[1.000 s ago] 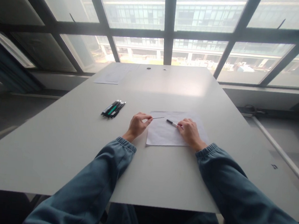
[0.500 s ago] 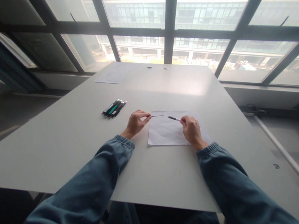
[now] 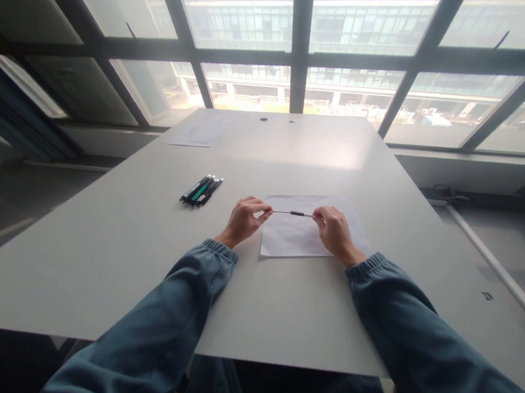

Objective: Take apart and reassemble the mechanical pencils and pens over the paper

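Observation:
Between finger and thumb, my left hand (image 3: 246, 218) pinches a thin dark pen refill (image 3: 281, 211). My right hand (image 3: 334, 230) is closed on the end of a pen barrel (image 3: 299, 213) with a dark grip section and a pale body. Refill and barrel lie in one line, the refill's end meeting the barrel's open end; how far it sits inside cannot be seen. Both hands are over a white sheet of paper (image 3: 295, 240) on the table. Left of my left hand lies a bundle of several black pens (image 3: 201, 191), with a green patch among them.
The white table (image 3: 142, 271) reaches to the windows. More paper (image 3: 194, 133) lies at its far left, and a small dark round piece (image 3: 264, 119) sits near the far edge. A small dark mark (image 3: 487, 296) shows at the right.
The hands have come closer together, and the gap between refill and barrel has closed. The two parts are now lined up. The pen bundle and paper stay in place.

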### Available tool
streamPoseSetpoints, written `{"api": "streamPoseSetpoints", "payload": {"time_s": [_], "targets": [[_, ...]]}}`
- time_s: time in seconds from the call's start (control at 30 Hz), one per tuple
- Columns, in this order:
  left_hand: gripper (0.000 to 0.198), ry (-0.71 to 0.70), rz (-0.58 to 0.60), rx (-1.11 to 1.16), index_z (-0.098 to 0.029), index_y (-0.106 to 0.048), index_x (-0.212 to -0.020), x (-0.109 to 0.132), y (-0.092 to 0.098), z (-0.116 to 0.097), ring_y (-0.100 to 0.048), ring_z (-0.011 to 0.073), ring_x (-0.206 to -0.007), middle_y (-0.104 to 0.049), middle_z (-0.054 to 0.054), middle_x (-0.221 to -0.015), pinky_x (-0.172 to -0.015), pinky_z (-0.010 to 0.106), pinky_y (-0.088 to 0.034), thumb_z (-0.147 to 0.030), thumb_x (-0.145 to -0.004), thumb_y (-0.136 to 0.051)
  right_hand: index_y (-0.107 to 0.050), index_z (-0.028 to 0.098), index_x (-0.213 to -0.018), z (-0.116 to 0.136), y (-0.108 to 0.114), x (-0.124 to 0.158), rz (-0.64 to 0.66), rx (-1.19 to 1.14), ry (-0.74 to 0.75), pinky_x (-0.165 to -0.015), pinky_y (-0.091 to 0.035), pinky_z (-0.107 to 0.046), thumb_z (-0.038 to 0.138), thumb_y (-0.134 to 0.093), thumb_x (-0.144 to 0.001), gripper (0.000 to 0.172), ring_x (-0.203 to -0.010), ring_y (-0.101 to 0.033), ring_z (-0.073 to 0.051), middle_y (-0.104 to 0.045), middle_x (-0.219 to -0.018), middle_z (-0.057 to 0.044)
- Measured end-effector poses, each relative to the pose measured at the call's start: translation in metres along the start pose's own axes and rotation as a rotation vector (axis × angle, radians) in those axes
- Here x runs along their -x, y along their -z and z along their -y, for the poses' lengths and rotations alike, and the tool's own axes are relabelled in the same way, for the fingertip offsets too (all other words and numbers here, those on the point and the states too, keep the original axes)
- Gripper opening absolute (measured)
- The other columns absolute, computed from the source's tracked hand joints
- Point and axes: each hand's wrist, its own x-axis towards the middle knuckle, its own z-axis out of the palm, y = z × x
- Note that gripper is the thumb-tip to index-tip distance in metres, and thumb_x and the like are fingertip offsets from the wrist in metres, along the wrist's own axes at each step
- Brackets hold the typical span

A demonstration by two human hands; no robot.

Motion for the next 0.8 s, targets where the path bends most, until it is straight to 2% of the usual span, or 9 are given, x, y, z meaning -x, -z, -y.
{"api": "streamPoseSetpoints", "payload": {"time_s": [0.43, 0.8], "targets": [[0.012, -0.036, 0.051, 0.009, -0.024, -0.077, -0.087, 0.001, -0.004, -0.019, -0.066, 0.021, -0.089, -0.077, 0.003, -0.087, -0.086, 0.035, -0.048, -0.028, -0.093, -0.067, -0.063, 0.021, -0.089, 0.01, 0.001, 0.0, 0.042, -0.093, 0.143, -0.08, -0.046, -0.035, 0.018, -0.058, -0.096, 0.01, -0.086, -0.059, -0.023, -0.068, -0.087, -0.006], [0.009, -0.07, 0.059, 0.095, -0.022, -0.075, -0.088, 0.002, -0.006, -0.016, -0.066, 0.0205, -0.086, -0.076, 0.003, -0.086, -0.084, 0.036, -0.051, -0.027, -0.092, -0.069, -0.063, 0.021, -0.089, 0.01, 0.0, 0.001, 0.052, -0.109, 0.153, -0.08, -0.045, -0.035, 0.018, -0.057, -0.097, 0.01, -0.085, -0.059, -0.023, -0.067, -0.088, -0.006]]}}
